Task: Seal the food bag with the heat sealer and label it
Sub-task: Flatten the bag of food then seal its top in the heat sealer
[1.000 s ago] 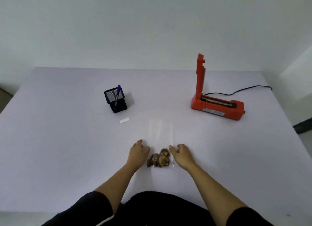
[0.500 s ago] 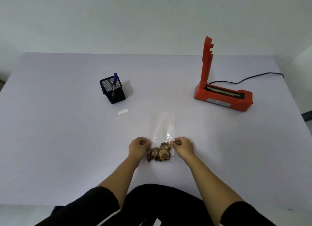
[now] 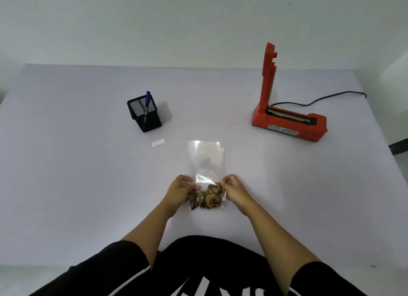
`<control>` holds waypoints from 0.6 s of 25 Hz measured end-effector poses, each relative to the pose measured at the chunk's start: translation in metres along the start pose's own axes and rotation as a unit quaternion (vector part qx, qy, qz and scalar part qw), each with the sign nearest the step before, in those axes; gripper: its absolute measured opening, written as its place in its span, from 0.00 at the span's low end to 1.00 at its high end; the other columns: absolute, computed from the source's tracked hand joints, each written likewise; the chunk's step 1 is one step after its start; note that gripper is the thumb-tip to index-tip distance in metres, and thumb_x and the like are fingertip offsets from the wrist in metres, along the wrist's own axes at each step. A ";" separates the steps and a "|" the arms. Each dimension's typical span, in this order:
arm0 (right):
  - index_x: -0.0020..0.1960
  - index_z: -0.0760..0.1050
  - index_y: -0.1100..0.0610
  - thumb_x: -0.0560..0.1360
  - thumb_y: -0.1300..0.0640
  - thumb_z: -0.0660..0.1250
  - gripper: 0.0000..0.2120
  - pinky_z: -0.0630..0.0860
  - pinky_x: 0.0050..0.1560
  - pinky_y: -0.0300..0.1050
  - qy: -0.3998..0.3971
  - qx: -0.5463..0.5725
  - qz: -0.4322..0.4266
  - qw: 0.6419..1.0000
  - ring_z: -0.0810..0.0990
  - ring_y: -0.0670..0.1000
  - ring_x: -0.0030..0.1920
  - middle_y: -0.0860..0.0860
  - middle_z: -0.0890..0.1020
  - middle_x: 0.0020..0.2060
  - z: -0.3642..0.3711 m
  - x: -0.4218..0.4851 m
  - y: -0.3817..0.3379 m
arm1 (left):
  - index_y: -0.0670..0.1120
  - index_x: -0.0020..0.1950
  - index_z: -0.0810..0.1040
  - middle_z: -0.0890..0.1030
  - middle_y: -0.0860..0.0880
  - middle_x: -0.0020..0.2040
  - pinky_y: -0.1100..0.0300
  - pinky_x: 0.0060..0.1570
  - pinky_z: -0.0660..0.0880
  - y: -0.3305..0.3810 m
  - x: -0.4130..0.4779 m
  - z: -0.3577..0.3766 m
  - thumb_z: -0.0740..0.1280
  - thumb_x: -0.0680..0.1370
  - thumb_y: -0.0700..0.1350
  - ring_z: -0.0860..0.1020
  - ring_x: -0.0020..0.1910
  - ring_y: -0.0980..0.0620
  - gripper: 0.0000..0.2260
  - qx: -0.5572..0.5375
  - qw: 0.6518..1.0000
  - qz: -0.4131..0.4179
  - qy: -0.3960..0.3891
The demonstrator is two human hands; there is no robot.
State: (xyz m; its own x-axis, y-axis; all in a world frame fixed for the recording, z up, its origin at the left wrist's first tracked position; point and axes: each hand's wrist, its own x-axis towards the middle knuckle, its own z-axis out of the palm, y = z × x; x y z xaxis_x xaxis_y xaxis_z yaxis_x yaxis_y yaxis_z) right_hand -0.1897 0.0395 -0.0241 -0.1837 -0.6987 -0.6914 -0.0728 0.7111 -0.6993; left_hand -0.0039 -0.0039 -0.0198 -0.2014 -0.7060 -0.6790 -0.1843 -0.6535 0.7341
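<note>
A clear plastic food bag (image 3: 207, 161) lies lengthwise on the table in front of me, with brown dried pieces (image 3: 207, 199) bunched at its near end. My left hand (image 3: 180, 190) pinches the bag's left edge and my right hand (image 3: 234, 188) pinches its right edge, both just above the contents. The bag's open far end points away from me. An orange heat sealer (image 3: 287, 123) stands at the right with its arm raised upright. A small white label (image 3: 158, 142) lies left of the bag.
A black mesh pen holder (image 3: 144, 114) with a blue pen (image 3: 147, 101) stands behind the label. The sealer's black cord (image 3: 320, 99) runs off to the right. The table's edges show at the far side and at the right.
My hands went from resting beside the contents to pinching the bag's two sides. The bag's upper part is now stretched flat and more visible.
</note>
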 end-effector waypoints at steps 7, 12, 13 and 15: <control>0.48 0.69 0.54 0.68 0.56 0.75 0.16 0.74 0.45 0.41 -0.038 0.061 -0.026 0.997 0.79 0.51 0.50 0.55 0.81 0.48 0.002 -0.003 0.008 | 0.46 0.55 0.77 0.80 0.44 0.41 0.59 0.42 0.78 -0.006 -0.002 -0.001 0.74 0.70 0.39 0.80 0.38 0.49 0.15 0.083 0.995 0.032 -0.041; 0.55 0.73 0.53 0.67 0.60 0.75 0.19 0.74 0.45 0.38 -0.053 0.040 -0.044 0.997 0.79 0.51 0.51 0.55 0.80 0.48 0.001 -0.004 0.007 | 0.44 0.43 0.80 0.81 0.48 0.35 0.61 0.38 0.77 -0.006 0.000 0.000 0.76 0.68 0.37 0.80 0.35 0.52 0.08 0.101 0.994 0.034 -0.011; 0.54 0.74 0.52 0.68 0.60 0.75 0.18 0.74 0.44 0.37 -0.057 0.046 -0.047 0.996 0.79 0.51 0.50 0.54 0.80 0.48 0.002 -0.004 0.008 | 0.44 0.42 0.81 0.81 0.48 0.35 0.62 0.36 0.76 -0.006 -0.001 0.000 0.76 0.68 0.37 0.79 0.35 0.52 0.07 0.098 0.995 0.029 -0.012; 0.52 0.75 0.51 0.68 0.61 0.75 0.16 0.75 0.44 0.39 -0.053 0.061 -0.050 0.995 0.79 0.53 0.51 0.55 0.80 0.48 0.005 -0.003 0.010 | 0.43 0.41 0.79 0.79 0.48 0.34 0.64 0.32 0.73 -0.006 -0.002 0.003 0.74 0.70 0.36 0.77 0.32 0.53 0.05 0.089 0.996 0.015 -0.018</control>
State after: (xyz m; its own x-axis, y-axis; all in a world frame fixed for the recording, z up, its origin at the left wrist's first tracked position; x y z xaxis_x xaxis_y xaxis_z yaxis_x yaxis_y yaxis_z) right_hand -0.1849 0.0488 -0.0298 -0.0767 -0.7744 -0.6280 0.0356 0.6273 -0.7779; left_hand -0.0049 0.0021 -0.0223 -0.2428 -0.7126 -0.6582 -0.3454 -0.5705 0.7451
